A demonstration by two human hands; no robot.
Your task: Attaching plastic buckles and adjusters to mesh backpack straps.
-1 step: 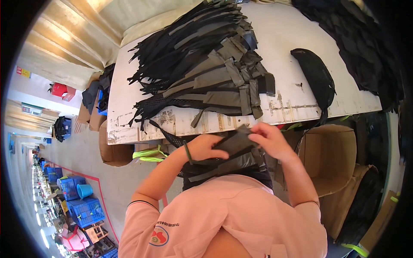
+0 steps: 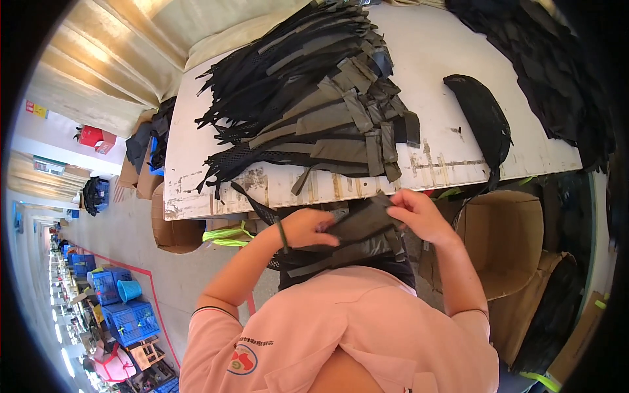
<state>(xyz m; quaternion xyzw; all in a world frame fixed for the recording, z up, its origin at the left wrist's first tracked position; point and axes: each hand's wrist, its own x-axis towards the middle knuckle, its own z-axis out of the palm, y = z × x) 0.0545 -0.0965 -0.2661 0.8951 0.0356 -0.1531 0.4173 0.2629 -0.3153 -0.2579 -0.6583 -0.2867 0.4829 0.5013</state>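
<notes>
Right hand [image 2: 420, 213]: pinching the right end of a dark gray fabric strip [image 2: 363, 223] with thumb and finger, likely to keep the cloth straight and stop any slipping.
Left hand [image 2: 308, 228]: touching the left part of the same strip, thumb out over the cloth, maybe to hold it down; cannot tell how tight, with some fingers hidden.
Strip place: near the middle of the frame, just below the front edge of the white table [image 2: 426, 59], close to the pink shirt [image 2: 341, 301], probably for easy reach and a good look.
Lower strip [image 2: 367, 247]: just under the held one, near the shirt; maybe joined to it, hard to tell.
Strap pile [image 2: 334, 118]: top middle, on the table, wide ends right and thin black tails left, perhaps lined up for easy grabbing.
Curved black pouch [image 2: 479, 114]: upper right, well apart from the pile, maybe to stop mixing.
Black cloth heap [image 2: 537, 72]: top right corner, perhaps there to leave working room.
Cardboard box [image 2: 495, 229]: right side, near the right arm, mouth open.
</notes>
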